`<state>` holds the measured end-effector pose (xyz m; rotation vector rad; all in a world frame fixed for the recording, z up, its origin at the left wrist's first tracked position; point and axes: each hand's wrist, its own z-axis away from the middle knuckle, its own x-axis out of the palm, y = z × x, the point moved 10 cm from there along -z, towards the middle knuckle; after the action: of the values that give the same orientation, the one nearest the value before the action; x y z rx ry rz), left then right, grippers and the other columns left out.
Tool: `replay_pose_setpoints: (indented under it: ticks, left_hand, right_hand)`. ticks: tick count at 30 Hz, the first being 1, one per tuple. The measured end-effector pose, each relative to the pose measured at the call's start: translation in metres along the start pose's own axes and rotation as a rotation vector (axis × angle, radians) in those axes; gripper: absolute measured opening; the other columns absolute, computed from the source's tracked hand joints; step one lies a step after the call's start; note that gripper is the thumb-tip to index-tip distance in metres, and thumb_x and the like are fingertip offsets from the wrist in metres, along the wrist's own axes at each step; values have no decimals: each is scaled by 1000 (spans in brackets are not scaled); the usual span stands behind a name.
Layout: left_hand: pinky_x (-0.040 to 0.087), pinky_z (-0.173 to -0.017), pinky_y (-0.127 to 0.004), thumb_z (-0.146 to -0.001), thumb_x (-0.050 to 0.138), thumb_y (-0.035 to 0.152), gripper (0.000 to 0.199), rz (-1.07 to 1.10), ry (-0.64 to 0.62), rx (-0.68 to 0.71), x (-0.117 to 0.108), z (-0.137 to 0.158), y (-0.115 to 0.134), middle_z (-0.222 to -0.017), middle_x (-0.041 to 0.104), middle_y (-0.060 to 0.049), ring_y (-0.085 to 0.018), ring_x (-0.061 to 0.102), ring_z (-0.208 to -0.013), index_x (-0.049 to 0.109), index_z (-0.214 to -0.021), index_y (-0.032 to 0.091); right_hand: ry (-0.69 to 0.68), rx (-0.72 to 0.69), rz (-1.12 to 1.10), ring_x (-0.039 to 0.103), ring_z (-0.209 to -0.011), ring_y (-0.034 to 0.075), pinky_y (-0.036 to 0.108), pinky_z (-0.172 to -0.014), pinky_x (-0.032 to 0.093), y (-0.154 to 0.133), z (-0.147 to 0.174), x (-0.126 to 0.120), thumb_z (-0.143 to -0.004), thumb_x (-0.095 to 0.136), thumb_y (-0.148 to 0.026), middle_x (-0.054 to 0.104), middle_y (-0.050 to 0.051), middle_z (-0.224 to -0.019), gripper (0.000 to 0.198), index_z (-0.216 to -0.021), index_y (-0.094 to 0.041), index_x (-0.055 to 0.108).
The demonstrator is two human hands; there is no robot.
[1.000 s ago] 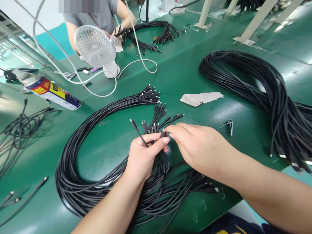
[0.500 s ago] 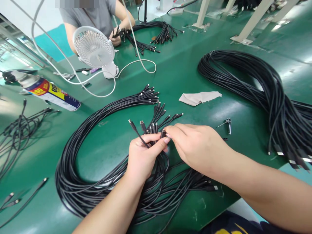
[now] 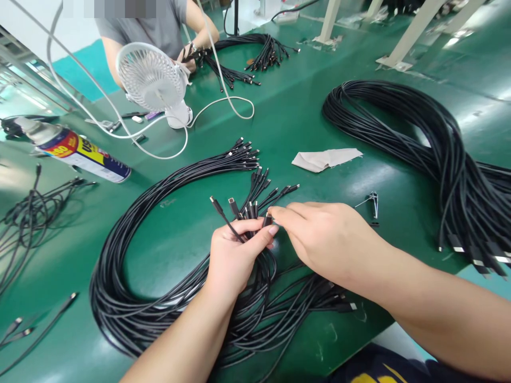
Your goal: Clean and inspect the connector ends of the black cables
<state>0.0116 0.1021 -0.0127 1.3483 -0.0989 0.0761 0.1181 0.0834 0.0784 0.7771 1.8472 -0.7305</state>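
Left hand (image 3: 233, 252) grips several black cables (image 3: 251, 211), one plug (image 3: 268, 219) at its thumb; right hand (image 3: 329, 234) touches that plug, whether gripping I cannot tell; around them, more cables (image 3: 109, 276) curve over the green table (image 3: 179, 229), a cloth (image 3: 325, 160) beyond

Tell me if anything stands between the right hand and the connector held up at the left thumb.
Nothing visible does. The right hand's fingertips are right at the black connector in the left hand. The pale cloth lies beyond, clear of that gap.
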Motion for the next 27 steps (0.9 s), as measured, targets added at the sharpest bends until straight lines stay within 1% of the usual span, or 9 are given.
replay_pose_setpoints:
  ticks: [5, 13, 19, 24, 27]
  left_hand:
    - [49, -56, -18, -68, 81, 23, 7, -4, -5, -9, 1, -1, 1, -54, 67, 2, -7, 58, -52, 76, -68, 18]
    - [49, -57, -17, -69, 81, 21, 5, 4, -10, -20, 2, 0, -1, -54, 68, 3, -6, 58, -52, 77, -69, 19]
    - [49, -57, -18, -69, 81, 21, 5, 30, -20, -57, 3, 0, -2, -54, 67, 2, -7, 57, -52, 76, -68, 18]
    - [48, -56, -18, -70, 79, 20, 5, 77, -60, -66, 7, 0, -1, -53, 65, 3, -6, 56, -51, 76, -67, 18]
    - [47, -57, -18, -71, 79, 20, 6, 90, -75, -63, 8, 0, -1, -53, 64, 3, -6, 56, -53, 75, -67, 18]
  right_hand:
    - [-2, 6, 7, 63, -57, 18, 29, -50, 42, 0, 0, -1, -82, 49, -4, 72, 8, -80, 30, -103, -6, 70]
    - [-10, -4, 22, 68, -65, 19, 30, -55, 46, 1, 1, -3, -82, 52, -4, 73, 6, -82, 35, -112, -6, 69]
    - [-36, -9, 57, 67, -63, 19, 30, -54, 44, 1, 1, -2, -80, 51, -3, 73, 5, -80, 41, -118, -7, 67]
    - [-31, 0, 53, 67, -64, 19, 29, -53, 42, 2, 0, -4, -81, 49, -3, 73, 6, -81, 40, -116, -8, 68]
    - [-24, 43, -33, 66, -62, 18, 28, -52, 41, 9, -1, -6, -84, 47, -5, 74, 8, -85, 34, -109, -9, 70]
